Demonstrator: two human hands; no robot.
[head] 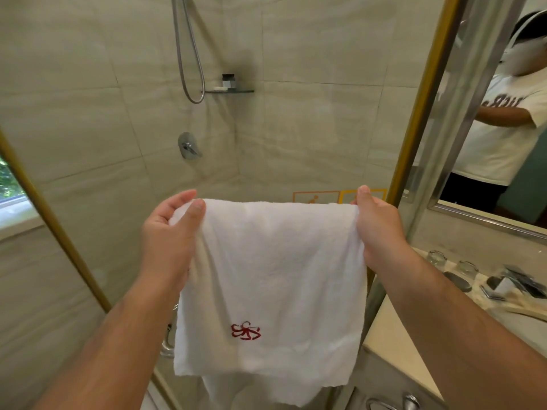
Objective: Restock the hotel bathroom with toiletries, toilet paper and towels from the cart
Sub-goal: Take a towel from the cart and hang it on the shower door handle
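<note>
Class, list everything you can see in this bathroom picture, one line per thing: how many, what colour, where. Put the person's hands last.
towel: one, white with red emblem, hanging before the shower
shower hose: one, silver, looping down the tiled wall
mixer handle: one, silver, on the wall below the hose
shelf: one, dark, shower corner, small bottle on it
stickers: two, orange and yellow, on the wall behind the towel's top edge
glasses: two, clear, on the counter at right
mirror: one, silver frame, above the counter
left hand: one, grips the towel's top left corner
right hand: one, grips the towel's top right corner
</note>
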